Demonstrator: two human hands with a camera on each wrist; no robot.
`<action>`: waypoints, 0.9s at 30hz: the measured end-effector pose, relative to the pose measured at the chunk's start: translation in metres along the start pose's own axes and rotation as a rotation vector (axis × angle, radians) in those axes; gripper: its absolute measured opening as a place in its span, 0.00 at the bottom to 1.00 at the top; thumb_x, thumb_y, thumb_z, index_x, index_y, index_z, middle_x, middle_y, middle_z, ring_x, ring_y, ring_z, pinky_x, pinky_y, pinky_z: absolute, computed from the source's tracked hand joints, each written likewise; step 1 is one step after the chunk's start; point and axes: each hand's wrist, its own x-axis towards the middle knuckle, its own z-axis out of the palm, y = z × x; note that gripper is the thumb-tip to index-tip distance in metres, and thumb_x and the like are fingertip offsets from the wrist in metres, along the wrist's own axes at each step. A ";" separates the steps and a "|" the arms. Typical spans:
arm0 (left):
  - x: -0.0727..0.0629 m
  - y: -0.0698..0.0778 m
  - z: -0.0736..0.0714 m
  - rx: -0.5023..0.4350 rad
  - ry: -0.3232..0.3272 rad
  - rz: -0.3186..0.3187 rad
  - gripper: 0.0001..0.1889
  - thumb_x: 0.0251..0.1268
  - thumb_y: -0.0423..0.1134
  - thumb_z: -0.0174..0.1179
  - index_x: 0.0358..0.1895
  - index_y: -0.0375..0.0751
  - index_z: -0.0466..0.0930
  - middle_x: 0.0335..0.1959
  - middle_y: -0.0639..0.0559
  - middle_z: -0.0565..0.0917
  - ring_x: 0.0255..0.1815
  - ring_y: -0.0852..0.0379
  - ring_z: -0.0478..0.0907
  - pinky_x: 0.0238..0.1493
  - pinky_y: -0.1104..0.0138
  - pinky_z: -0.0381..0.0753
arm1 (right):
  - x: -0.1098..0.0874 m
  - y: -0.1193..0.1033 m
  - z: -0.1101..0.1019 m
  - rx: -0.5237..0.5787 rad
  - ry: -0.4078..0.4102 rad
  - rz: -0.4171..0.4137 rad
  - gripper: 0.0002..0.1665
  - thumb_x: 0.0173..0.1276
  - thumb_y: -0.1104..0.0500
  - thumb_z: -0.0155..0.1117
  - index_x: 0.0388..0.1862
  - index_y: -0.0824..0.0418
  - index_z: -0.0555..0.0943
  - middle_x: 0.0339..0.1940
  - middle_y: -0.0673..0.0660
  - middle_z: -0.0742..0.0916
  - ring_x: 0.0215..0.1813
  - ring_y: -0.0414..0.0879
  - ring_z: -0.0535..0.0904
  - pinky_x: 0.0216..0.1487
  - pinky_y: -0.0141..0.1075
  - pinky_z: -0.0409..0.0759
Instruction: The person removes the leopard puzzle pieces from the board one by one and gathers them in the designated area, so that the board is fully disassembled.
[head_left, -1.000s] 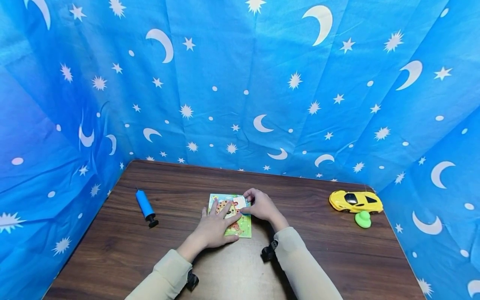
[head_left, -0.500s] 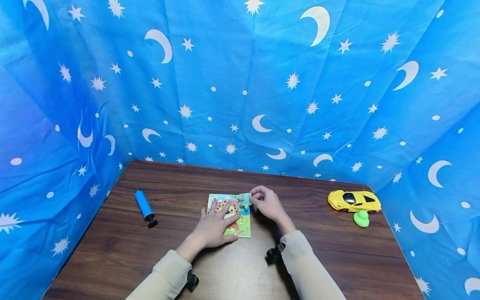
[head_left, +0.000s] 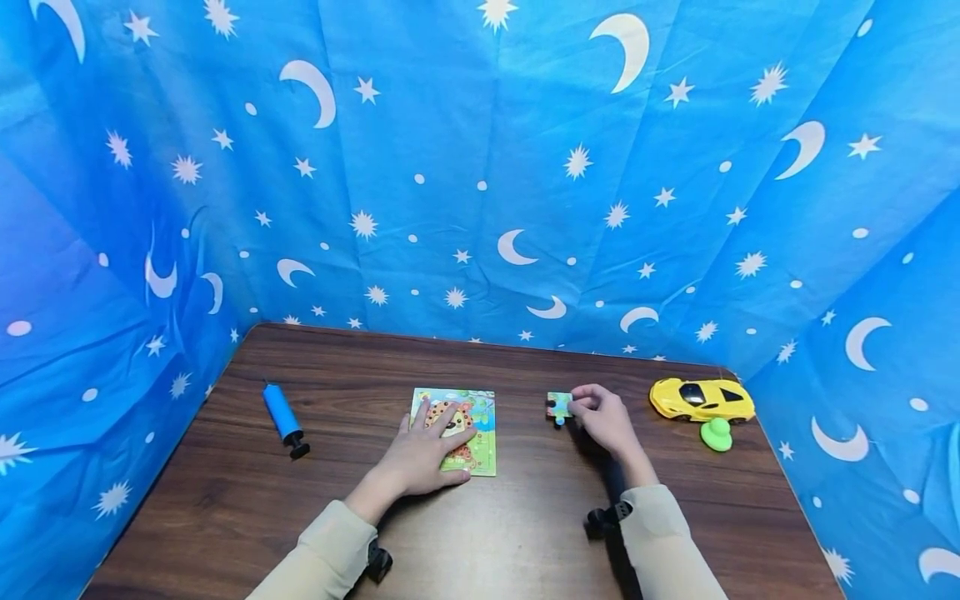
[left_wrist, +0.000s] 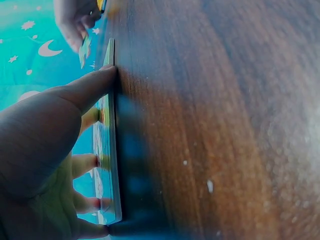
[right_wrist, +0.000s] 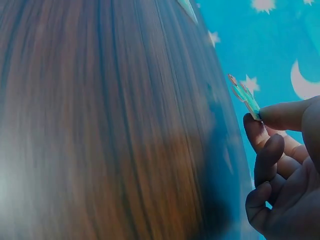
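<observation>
A square jigsaw puzzle (head_left: 486, 450), printed with a spotted animal on green and blue, lies flat on the table. My left hand (head_left: 426, 457) rests on it with spread fingers, covering much of the picture. In the left wrist view, the fingertips and thumb touch the thin puzzle board (left_wrist: 112, 150). To the right, my right hand (head_left: 606, 423) pinches a blue-green puzzle piece (head_left: 558, 406) by its right edge. The right wrist view has the piece (right_wrist: 246, 98) edge-on between thumb and index finger, raised above the table.
A blue hand pump (head_left: 282, 415) lies at the left on the dark wooden table (head_left: 495, 542). At the right stand a yellow toy car (head_left: 701, 401) and a small green toy (head_left: 717, 434). A blue curtain (head_left: 450, 142) with moons and stars hangs behind.
My right hand has lifted the puzzle piece off the puzzle's upper right corner and carried it to the right, turning its white side away. My left hand has stayed on the puzzle.
</observation>
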 end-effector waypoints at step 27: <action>0.001 -0.004 -0.004 -0.017 -0.030 0.022 0.38 0.70 0.69 0.59 0.81 0.65 0.65 0.85 0.44 0.50 0.81 0.23 0.42 0.70 0.26 0.54 | -0.008 0.030 -0.043 -0.117 0.006 0.089 0.17 0.76 0.60 0.61 0.58 0.69 0.79 0.42 0.61 0.87 0.37 0.51 0.79 0.37 0.39 0.78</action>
